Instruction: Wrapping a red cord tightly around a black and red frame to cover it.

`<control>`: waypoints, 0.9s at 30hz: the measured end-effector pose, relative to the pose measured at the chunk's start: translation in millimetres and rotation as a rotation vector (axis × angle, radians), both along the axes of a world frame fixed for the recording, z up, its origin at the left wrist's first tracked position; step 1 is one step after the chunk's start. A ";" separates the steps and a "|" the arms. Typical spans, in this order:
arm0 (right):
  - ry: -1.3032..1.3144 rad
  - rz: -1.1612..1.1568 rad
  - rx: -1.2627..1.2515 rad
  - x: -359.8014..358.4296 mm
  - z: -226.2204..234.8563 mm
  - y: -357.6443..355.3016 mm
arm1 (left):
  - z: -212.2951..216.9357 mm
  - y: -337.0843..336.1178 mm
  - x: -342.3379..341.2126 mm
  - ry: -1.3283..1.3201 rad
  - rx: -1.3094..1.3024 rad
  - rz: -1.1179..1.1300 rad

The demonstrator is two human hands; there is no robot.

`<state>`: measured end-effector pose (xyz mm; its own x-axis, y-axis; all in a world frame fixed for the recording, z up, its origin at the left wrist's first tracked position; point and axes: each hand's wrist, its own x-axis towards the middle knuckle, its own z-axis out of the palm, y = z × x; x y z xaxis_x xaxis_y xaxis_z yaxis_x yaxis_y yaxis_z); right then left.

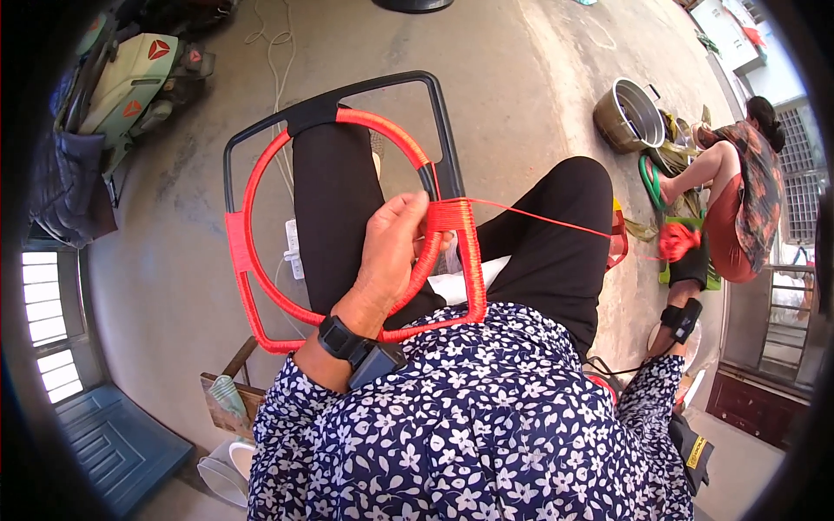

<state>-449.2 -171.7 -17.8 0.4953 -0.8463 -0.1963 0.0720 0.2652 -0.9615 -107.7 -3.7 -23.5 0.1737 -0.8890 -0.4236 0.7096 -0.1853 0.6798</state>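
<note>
A frame point(447, 130), squarish with a round inner ring, rests on my lap. Its far part is bare black, while red cord is wound over most of the ring and the near side. My left hand point(391, 243) is closed around the frame's right part, with thumb and fingers pinching beside the tight red windings point(452, 217). From there a taut strand of red cord point(539, 217) runs right across my knee. Far out to the right, my right hand point(689, 267) is closed on a loose red cord bundle point(678, 240); its fingers are mostly hidden.
Another person point(738, 191) in green flip-flops sits at the right, near a large metal pot point(629, 115). A scooter point(130, 95) stands far left. A white power strip point(294, 247) lies on the floor by my left leg. A wooden stool point(234, 399) is at lower left.
</note>
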 end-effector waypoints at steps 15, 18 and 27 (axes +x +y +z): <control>0.110 0.109 -0.273 199.4 -20.9 31.0 | 2.3 -0.2 -1.7 -0.551 -0.039 0.096; 0.222 0.026 -0.614 198.9 12.6 32.9 | 15.9 2.8 -0.7 -1.030 -0.114 0.348; 0.077 0.030 -0.411 205.9 37.6 58.2 | 11.8 1.2 -2.8 -0.921 -0.306 0.465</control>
